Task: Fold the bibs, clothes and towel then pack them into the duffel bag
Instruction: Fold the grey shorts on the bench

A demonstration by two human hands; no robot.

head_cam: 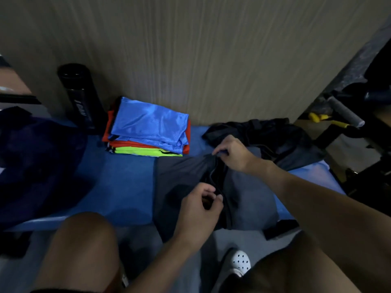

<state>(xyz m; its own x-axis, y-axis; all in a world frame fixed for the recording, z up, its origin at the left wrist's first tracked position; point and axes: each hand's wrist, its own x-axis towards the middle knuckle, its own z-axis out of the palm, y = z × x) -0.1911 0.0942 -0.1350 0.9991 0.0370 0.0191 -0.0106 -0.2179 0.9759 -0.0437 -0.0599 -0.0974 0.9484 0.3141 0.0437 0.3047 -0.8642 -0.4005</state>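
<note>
The left hand (201, 206) and right hand (230, 153) each pinch the dark grey fabric garment (179, 172) lying on the blue tabletop (122, 182).

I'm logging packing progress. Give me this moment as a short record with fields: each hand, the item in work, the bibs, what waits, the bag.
left hand: pinches black cord of grey garment
right hand: pinches grey garment's far edge
bibs: folded stack, blue on top, by the wall
waiting: black clothes, unfolded, at right
bag: dark blue bag, at left
</note>
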